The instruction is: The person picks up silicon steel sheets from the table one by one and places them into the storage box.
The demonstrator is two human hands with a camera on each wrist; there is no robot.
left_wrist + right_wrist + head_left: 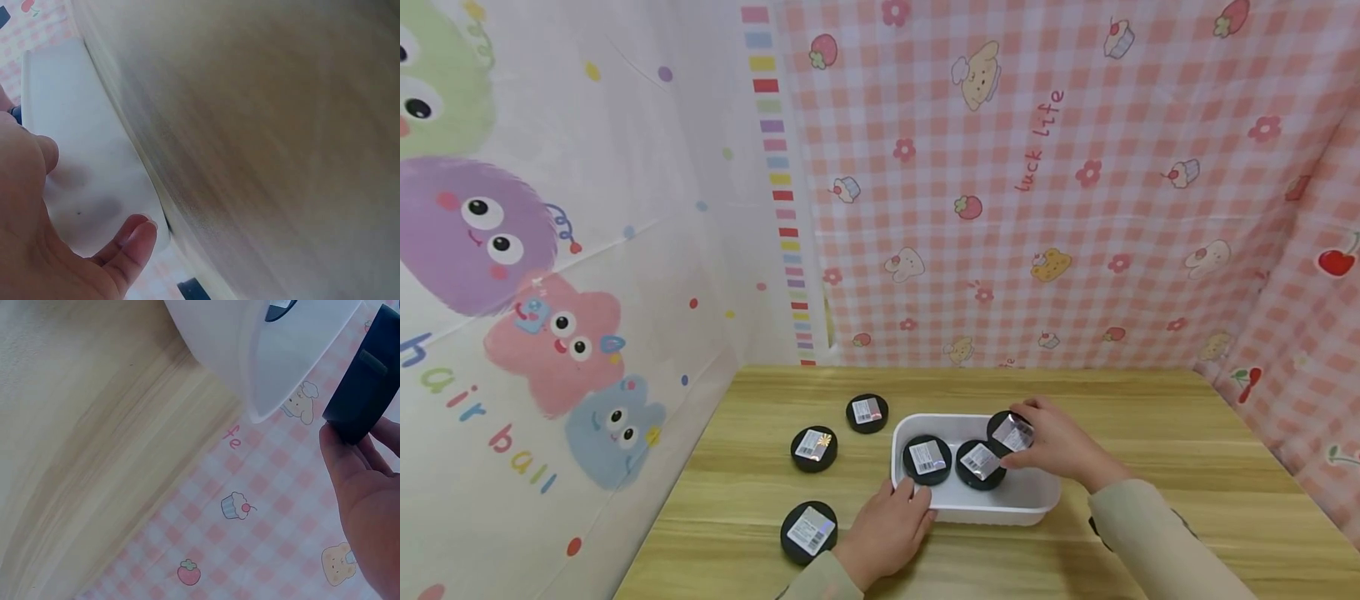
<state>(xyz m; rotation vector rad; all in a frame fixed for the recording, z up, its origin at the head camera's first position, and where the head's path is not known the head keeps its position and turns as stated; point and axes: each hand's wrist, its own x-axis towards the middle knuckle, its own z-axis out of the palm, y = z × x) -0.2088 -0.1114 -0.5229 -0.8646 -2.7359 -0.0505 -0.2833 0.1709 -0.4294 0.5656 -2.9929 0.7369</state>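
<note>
My right hand (1060,442) pinches a black disc (1009,432) by its rim, thumb and fingers on opposite sides. In the right wrist view this thick black disc (365,378) is tilted on edge above the white plastic tray (206,337), with a small notch in its side. Inside the tray (1000,502) lie a labelled black disc (927,459) on the left and another disc (981,464) in the middle, partly overlapped by the held one. My left hand (887,529) grips the tray's front left corner; in the left wrist view fingers (134,247) touch its wall.
Left of the tray, three more black discs with silver-white labels sit on the wooden table: one at the back (867,413), one in the middle (814,448) and one near my left wrist (808,532). Patterned cloths (1000,167) hang behind and at both sides.
</note>
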